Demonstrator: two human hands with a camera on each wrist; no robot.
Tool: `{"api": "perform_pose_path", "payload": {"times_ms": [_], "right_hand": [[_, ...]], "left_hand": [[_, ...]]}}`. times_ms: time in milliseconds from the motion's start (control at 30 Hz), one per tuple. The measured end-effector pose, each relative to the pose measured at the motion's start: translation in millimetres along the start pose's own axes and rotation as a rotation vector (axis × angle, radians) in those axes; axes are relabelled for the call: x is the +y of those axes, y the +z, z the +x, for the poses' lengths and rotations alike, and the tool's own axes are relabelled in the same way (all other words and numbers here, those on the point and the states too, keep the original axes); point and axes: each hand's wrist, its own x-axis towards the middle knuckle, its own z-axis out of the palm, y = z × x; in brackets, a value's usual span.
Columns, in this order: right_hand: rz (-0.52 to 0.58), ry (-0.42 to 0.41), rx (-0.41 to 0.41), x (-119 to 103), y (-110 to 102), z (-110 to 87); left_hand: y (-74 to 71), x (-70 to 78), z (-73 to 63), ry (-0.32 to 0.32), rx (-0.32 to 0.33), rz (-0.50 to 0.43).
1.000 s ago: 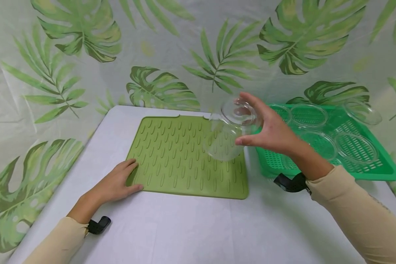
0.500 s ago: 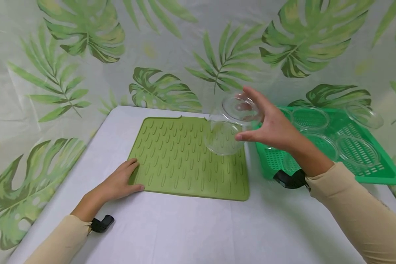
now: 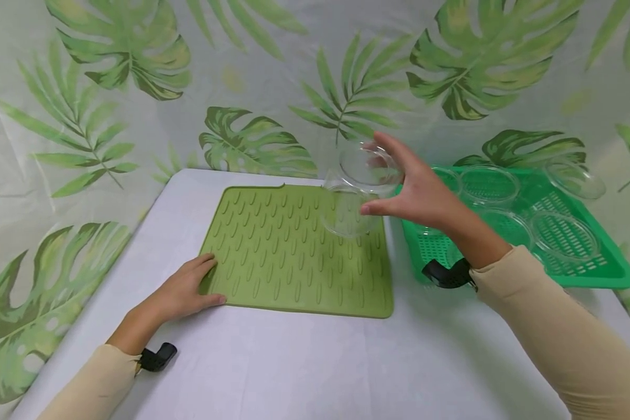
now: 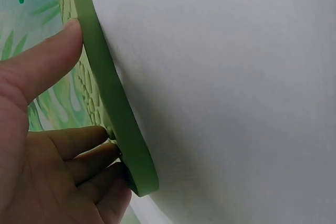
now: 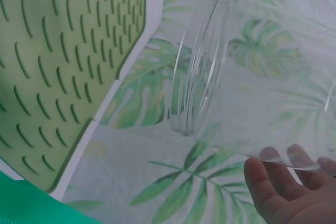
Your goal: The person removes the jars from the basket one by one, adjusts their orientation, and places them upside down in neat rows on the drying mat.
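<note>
The right hand (image 3: 422, 197) grips a clear cylindrical jar (image 3: 354, 189) above the far right of the green ridged mat (image 3: 289, 262); the left hand (image 3: 181, 293), thumb and fingers spread, touches its near-left corner.

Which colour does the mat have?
The mat is olive green, seen best in the head view.

The left sleeve (image 3: 97, 382) and right sleeve (image 3: 548, 332) were plain beige, wrinkled in places. The left wrist camera (image 3: 157, 357) and right wrist camera (image 3: 445, 274) were black and bent in shape.
</note>
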Motion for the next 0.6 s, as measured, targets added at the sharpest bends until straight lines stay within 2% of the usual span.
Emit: {"api": "perform_pose_path", "payload": {"times_ms": [367,600], "right_hand": [[0.006,0.024,0.032,2,9,19.6],[0.08,0.028,0.023,8,15,28.0]], "left_hand": [[-2.5,-0.4,1.7,0.017,-0.031,0.012],[-2.0,0.4,2.8,0.029,-0.028,0.013]]}}
